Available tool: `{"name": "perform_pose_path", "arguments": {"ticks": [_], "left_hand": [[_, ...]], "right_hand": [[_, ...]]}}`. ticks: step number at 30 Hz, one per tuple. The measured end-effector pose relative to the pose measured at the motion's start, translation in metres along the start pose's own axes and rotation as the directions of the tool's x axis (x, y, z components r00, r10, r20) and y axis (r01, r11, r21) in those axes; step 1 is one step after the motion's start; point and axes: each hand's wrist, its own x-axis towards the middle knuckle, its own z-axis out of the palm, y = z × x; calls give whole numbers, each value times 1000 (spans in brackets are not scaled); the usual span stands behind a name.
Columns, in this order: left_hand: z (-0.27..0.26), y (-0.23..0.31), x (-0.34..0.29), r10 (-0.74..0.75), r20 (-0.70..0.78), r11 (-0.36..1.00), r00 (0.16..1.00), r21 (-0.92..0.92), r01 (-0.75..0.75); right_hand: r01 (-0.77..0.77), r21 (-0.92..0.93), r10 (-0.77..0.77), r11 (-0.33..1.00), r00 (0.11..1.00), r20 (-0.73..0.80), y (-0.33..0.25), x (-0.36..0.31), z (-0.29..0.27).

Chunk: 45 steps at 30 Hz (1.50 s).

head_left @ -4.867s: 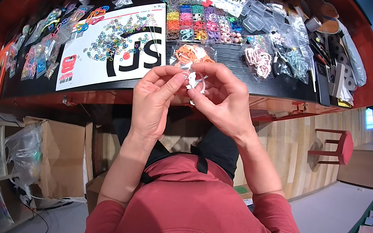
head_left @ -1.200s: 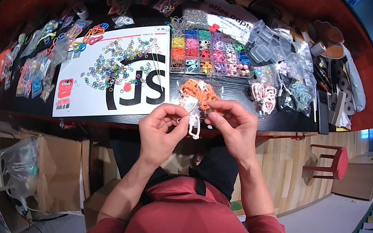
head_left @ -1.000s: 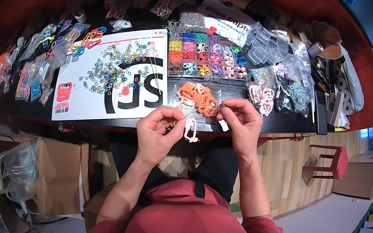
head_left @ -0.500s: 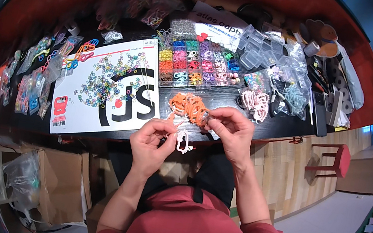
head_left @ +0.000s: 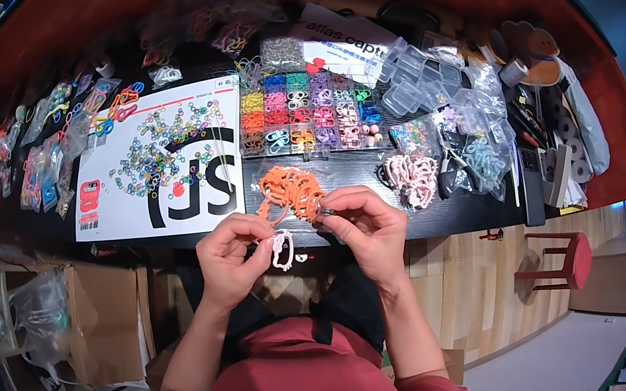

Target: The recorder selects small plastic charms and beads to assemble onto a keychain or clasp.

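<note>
My left hand point(head_left: 233, 258) pinches a pale pink-and-white loop point(head_left: 284, 251) that hangs from its fingertips, just over the table's front edge. A bunch of orange loops point(head_left: 289, 187) lies at the edge in front of both hands, and one orange strand reaches down to the left fingertips. Thumb and forefinger of my right hand point(head_left: 369, 231) are closed on a small dark piece point(head_left: 324, 211) at the right end of the orange bunch; its kind is too small to make out. To the right lies a pile of pale pink loops point(head_left: 414, 178).
A compartment box point(head_left: 266, 139) of coloured clips stands behind the orange bunch. Many small coloured rings point(head_left: 161, 156) cover a white printed sheet point(head_left: 110, 206) on the left. Clear plastic boxes point(head_left: 413, 79) and bags lie at the back right. A red stool point(head_left: 578, 261) stands on the floor.
The whole view has shifted slightly, with the table's things now further left. Both hands keep their pinches, and the pink-and-white loop still hangs from the left one.
</note>
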Motion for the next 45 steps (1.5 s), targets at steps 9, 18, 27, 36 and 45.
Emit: {"name": "perform_pose_path", "arguments": {"ticks": [9,18,27,36,45], "left_hand": [[0,-1,0,6,-19,1000,1000,16,-6],[2,-2,3,32,-16,999,999,18,-32],[2,-1,-8,8,-34,1000,999,-15,-9],[16,3,-1,30,-158,1000,987,12,-28],[29,16,1,101,-161,986,982,147,-77]], "right_hand": [[15,23,-15,1000,1000,13,0,-1,0],[15,-52,-13,999,999,35,-2,-2,-2],[66,-121,-60,990,997,49,3,-8,-1],[188,-161,-181,969,982,62,2,-2,-2],[67,-103,-72,992,997,-41,4,-10,9]]}}
